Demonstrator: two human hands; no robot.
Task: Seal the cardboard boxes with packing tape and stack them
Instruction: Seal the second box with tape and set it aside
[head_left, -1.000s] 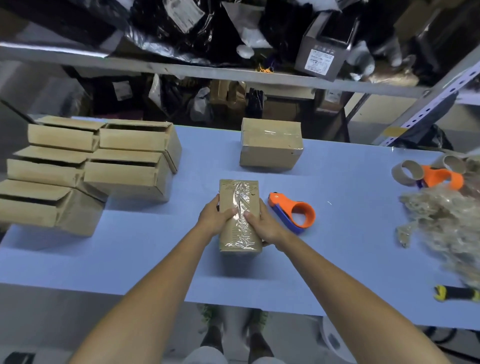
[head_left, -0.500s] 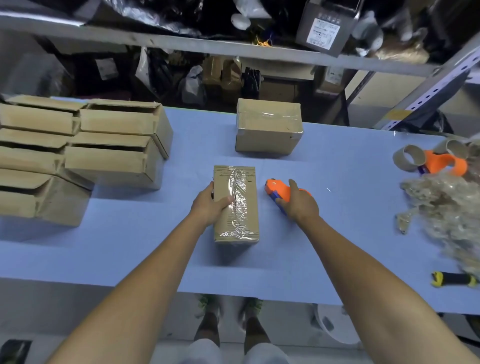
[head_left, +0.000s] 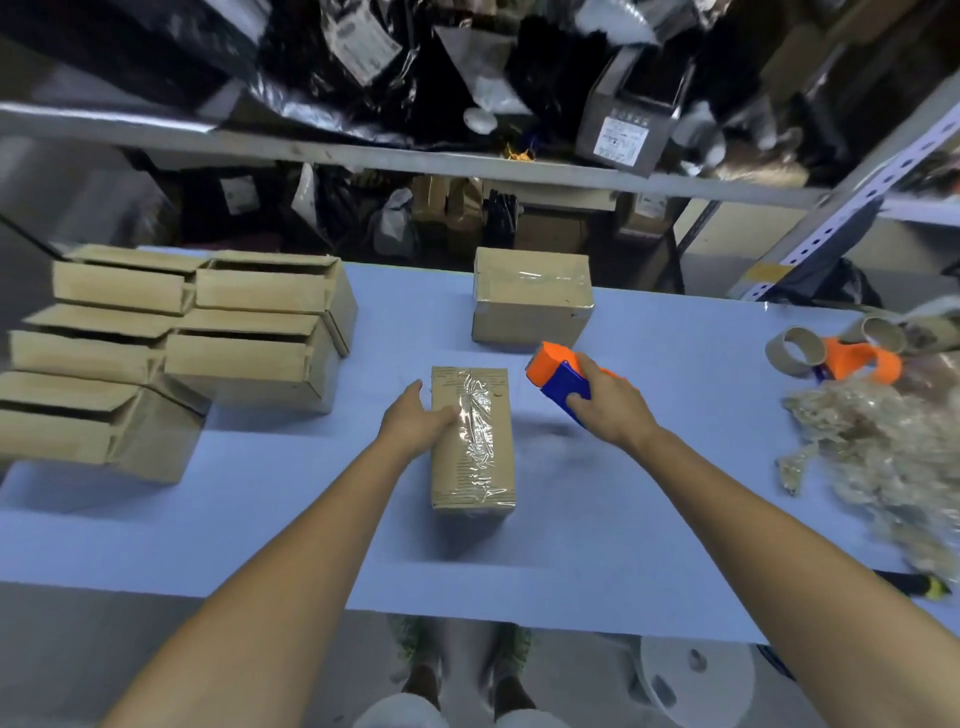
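Landmark: center box (head_left: 472, 441), a narrow cardboard box lying on the blue table (head_left: 675, 493) with a wrinkled clear tape strip (head_left: 478, 431) running down its top.

Far left of center box: unsealed boxes (head_left: 182, 353), stacked in two columns, with the top flaps loose.

Left hand (head_left: 415, 421): against the center box's left edge. The thumb is laid on top over the tape and the fingers run along the left side, holding the box steady.

Behind center box, well apart: sealed box (head_left: 532, 296), flat on the table with tape across its top.

Just right of center box and slightly behind it: tape dispenser (head_left: 556, 376), orange and blue, lifted off the table and tilted. Right hand (head_left: 610, 402): fingers wrapped round the dispenser's body in a firm grip.

Far right of center box: two empty tape cores (head_left: 795, 351) beside a second orange dispenser (head_left: 857, 364). In front of them is a big wad of crumpled used tape (head_left: 883, 457).

Right and nearer than center box, at the table edge: yellow-and-black tool (head_left: 930, 587), mostly hidden, so I can't tell what it is.
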